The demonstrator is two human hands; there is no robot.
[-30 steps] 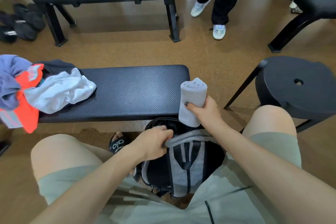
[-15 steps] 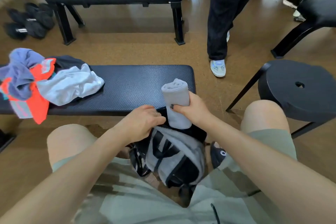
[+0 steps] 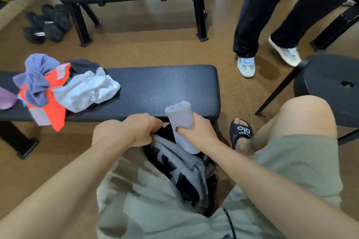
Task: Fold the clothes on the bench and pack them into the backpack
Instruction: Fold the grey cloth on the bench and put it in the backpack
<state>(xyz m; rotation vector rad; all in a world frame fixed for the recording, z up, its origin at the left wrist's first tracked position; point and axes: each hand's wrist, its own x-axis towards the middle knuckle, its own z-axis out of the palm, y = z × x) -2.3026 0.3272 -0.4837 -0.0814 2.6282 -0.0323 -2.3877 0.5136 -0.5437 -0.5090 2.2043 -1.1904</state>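
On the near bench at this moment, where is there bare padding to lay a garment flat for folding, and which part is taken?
The near bench is bare from the white garment in the clothes pile to its right end. The left part is crowded by that pile. The front right edge is tight: the left hand grips the backpack there, and the right hand holds the rolled grey cloth.

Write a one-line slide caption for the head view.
Right hand lowers a rolled grey garment into the backpack while the left hand holds it open.
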